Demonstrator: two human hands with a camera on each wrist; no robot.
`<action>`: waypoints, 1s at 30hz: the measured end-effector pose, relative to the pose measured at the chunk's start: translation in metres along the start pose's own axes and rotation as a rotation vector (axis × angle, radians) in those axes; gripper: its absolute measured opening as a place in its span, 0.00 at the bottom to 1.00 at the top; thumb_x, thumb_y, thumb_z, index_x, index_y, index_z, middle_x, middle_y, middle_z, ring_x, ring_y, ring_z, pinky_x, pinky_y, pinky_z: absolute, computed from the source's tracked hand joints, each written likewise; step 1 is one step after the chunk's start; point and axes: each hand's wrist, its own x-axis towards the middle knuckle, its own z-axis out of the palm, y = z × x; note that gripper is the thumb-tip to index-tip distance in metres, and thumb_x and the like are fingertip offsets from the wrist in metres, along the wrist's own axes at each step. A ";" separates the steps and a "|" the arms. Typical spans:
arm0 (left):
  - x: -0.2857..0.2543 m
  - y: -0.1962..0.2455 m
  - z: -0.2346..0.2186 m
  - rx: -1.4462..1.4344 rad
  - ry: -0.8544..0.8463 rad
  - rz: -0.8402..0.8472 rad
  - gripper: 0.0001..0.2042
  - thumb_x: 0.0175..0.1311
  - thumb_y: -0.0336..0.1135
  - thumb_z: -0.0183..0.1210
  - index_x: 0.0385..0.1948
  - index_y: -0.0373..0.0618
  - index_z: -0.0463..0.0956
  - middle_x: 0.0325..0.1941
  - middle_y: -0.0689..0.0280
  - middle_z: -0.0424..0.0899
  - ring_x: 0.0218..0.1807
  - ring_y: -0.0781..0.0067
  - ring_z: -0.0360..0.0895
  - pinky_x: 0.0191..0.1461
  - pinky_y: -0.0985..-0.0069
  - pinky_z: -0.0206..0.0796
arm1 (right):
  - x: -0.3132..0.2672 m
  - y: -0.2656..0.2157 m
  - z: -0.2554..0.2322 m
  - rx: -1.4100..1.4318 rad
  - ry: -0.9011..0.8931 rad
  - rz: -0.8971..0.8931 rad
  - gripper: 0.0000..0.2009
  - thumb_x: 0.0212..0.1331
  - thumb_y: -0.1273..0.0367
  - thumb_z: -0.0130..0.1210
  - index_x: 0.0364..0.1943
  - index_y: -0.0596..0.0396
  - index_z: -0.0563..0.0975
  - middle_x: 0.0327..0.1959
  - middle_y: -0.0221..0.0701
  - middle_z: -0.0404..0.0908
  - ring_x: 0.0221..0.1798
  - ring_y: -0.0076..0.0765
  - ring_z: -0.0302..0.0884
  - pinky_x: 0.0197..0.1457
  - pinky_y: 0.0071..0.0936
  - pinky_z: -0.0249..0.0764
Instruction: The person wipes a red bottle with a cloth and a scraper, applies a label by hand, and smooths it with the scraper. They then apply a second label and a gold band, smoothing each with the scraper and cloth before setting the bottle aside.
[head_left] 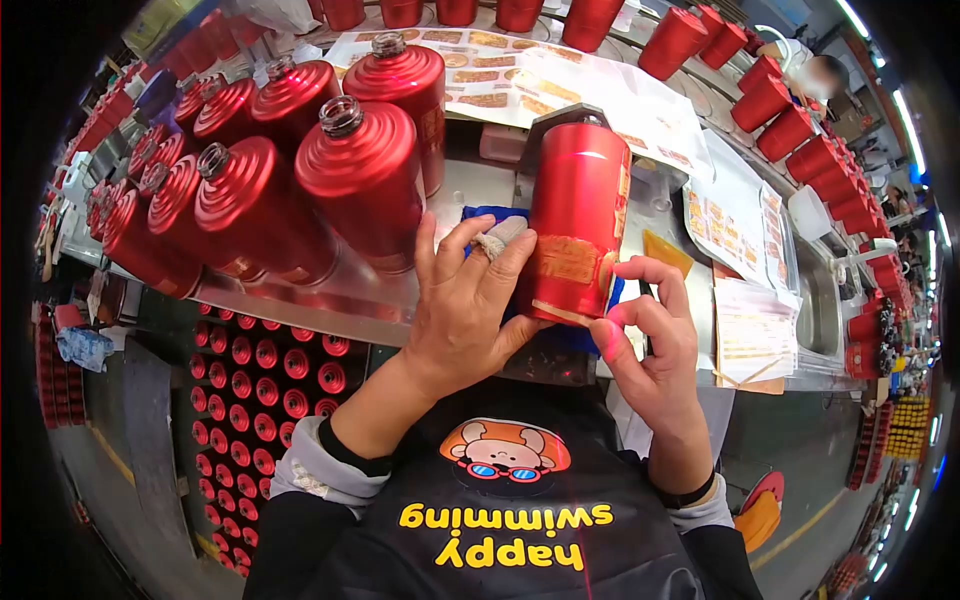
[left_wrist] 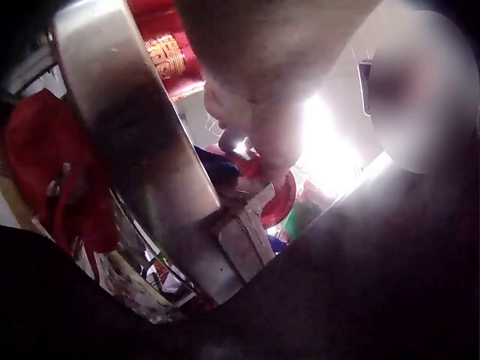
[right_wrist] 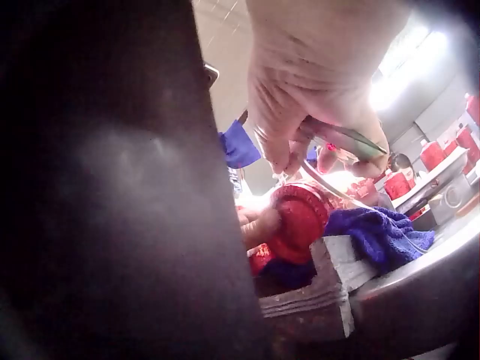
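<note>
A red bottle (head_left: 575, 200) with a gold label lies tilted on the bench, its round base toward me. My left hand (head_left: 465, 300) holds it, index fingertip against the side and thumb by the base. A pale wrap (head_left: 500, 238) covers one of its fingers. At the label's right end are the curled thumb and fingers of my right hand (head_left: 655, 350), under pink light. That hand holds a flat translucent yellow piece (head_left: 668, 253). In the right wrist view, a thin pale strip (right_wrist: 334, 187) curves down from near the fingertips. The left wrist view is largely blocked by sleeve and forearm.
Several upright red bottles (head_left: 360, 165) crowd the bench at left. Sheets of gold labels (head_left: 500, 75) spread behind the work, with more paper (head_left: 755, 335) at right. A blue cloth (right_wrist: 379, 236) lies by the bottle. Below the bench edge are rows of red bottles (head_left: 265, 350).
</note>
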 end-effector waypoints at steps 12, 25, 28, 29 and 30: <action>0.003 0.002 0.008 -0.691 -0.045 -0.326 0.34 0.65 0.50 0.60 0.65 0.35 0.60 0.66 0.50 0.68 0.67 0.49 0.61 0.71 0.60 0.52 | 0.000 -0.001 -0.003 0.049 0.002 -0.007 0.06 0.52 0.74 0.66 0.27 0.57 0.78 0.52 0.42 0.75 0.54 0.45 0.71 0.56 0.35 0.67; 0.000 0.008 0.010 -0.721 -0.024 -0.334 0.35 0.65 0.48 0.61 0.66 0.34 0.59 0.66 0.49 0.67 0.67 0.49 0.62 0.72 0.61 0.52 | -0.011 0.007 -0.013 0.049 0.015 0.049 0.06 0.53 0.73 0.65 0.26 0.57 0.78 0.49 0.42 0.75 0.51 0.44 0.72 0.54 0.35 0.67; 0.001 0.007 0.013 -0.766 -0.017 -0.363 0.36 0.65 0.50 0.60 0.66 0.33 0.59 0.66 0.48 0.67 0.67 0.49 0.61 0.71 0.60 0.52 | -0.011 0.007 -0.012 0.062 0.018 0.059 0.05 0.53 0.74 0.64 0.26 0.57 0.78 0.48 0.42 0.75 0.51 0.43 0.72 0.55 0.35 0.67; 0.002 0.009 0.012 -0.740 -0.023 -0.365 0.37 0.65 0.51 0.61 0.66 0.32 0.58 0.66 0.48 0.66 0.67 0.48 0.61 0.71 0.60 0.52 | -0.011 0.007 -0.011 0.068 0.017 0.060 0.05 0.52 0.74 0.64 0.26 0.57 0.78 0.48 0.42 0.75 0.51 0.43 0.72 0.55 0.35 0.67; 0.003 0.011 0.012 -0.715 -0.028 -0.368 0.37 0.64 0.52 0.61 0.66 0.32 0.58 0.66 0.48 0.66 0.67 0.48 0.61 0.71 0.60 0.52 | -0.011 0.007 -0.011 0.066 0.016 0.059 0.05 0.52 0.74 0.64 0.26 0.57 0.78 0.48 0.42 0.75 0.51 0.43 0.72 0.55 0.35 0.67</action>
